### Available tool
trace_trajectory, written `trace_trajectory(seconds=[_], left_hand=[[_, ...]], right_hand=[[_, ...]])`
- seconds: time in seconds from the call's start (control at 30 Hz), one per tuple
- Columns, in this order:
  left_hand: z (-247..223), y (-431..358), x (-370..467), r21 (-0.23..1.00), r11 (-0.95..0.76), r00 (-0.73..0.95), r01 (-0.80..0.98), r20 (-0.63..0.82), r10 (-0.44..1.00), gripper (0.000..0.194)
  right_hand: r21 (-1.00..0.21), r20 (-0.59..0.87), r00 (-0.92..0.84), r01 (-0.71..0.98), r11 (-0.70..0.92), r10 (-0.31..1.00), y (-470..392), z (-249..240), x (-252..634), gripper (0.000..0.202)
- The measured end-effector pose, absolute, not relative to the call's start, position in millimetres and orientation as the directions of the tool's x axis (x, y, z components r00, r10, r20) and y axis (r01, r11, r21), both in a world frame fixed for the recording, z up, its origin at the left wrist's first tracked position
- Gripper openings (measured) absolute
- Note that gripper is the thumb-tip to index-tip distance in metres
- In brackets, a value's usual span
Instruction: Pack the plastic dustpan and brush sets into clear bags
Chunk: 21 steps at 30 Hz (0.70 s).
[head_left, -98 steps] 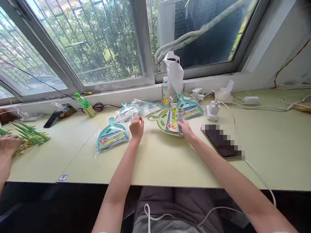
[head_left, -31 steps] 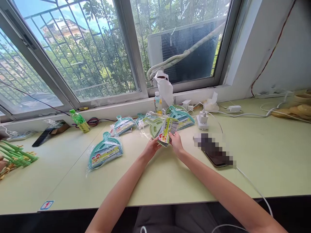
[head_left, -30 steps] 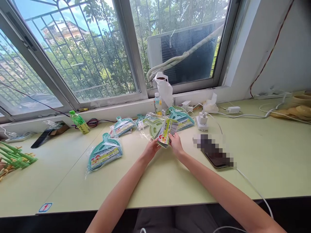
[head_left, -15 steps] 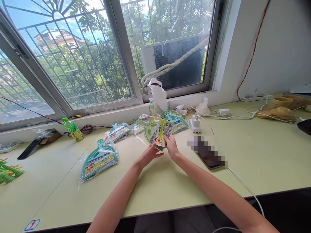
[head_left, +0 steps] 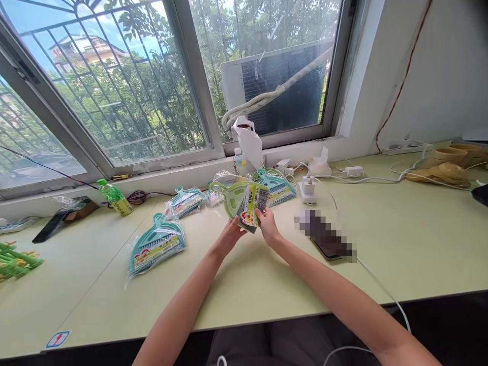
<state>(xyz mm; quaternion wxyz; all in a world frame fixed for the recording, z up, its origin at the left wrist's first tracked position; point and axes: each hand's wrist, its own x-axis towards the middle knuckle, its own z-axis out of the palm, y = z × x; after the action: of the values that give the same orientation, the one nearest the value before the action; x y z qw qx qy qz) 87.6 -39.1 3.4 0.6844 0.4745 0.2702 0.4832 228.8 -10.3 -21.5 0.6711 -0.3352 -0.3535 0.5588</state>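
Between my hands, above the table, is a light green dustpan (head_left: pixel 232 195) with a small brush and a yellow printed label (head_left: pixel 250 206) across it. My left hand (head_left: pixel 231 235) grips its lower left edge, thumb on the front. On the right, my right hand (head_left: pixel 268 226) is closed on the labelled end. The dustpan is tilted, its handle pointing up and left. Wrapped blue-green dustpan sets lie around it: one (head_left: pixel 158 244) at the left, another (head_left: pixel 186 202) behind that, and one (head_left: pixel 276 187) just behind my right hand.
A phone (head_left: pixel 328 239), partly blurred, lies right of my hands with a white cable. Behind it stands a white charger (head_left: pixel 307 190). A green bottle (head_left: pixel 114 197) leans at the back left. Torn white paper (head_left: pixel 248 142) stands by the window. Green stalk-like pieces (head_left: pixel 19 262) lie far left.
My left hand has closed on the dustpan's lower edge, its thumb now in front; before, its fingers were stretched out beneath. The dustpan has turned slightly. The camera view has shifted a little.
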Motion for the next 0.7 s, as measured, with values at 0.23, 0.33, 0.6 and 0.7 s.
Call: trace_trajectory(seconds=[0.23,0.33,0.6,0.7], left_hand=[[-4.6,-39.8,92.4,0.924,0.124,0.346,-0.363,0.01,0.938,0.049],[-11.9,-44.4,100.1,0.917,0.199,0.452,-0.346,-0.023,0.892,0.049],[-1.7,-39.9,99.9,0.926,-0.092,0.111,-0.367,0.142,0.984,0.063],[-0.3,-41.5,102.1,0.943,-0.197,0.042,-0.267,0.216,0.975,0.076]], right_hand=[[-0.854,0.103,0.048,-0.507,0.114,0.993,-14.0,-16.0,232.3,0.042],[-0.876,0.096,0.06,-0.468,0.113,0.994,-15.6,-16.3,233.9,0.04],[-0.821,0.068,0.1,-0.56,0.113,0.993,-16.7,-19.6,224.4,0.037],[-0.809,0.044,0.12,-0.578,0.106,0.992,-18.6,-22.6,220.1,0.034]])
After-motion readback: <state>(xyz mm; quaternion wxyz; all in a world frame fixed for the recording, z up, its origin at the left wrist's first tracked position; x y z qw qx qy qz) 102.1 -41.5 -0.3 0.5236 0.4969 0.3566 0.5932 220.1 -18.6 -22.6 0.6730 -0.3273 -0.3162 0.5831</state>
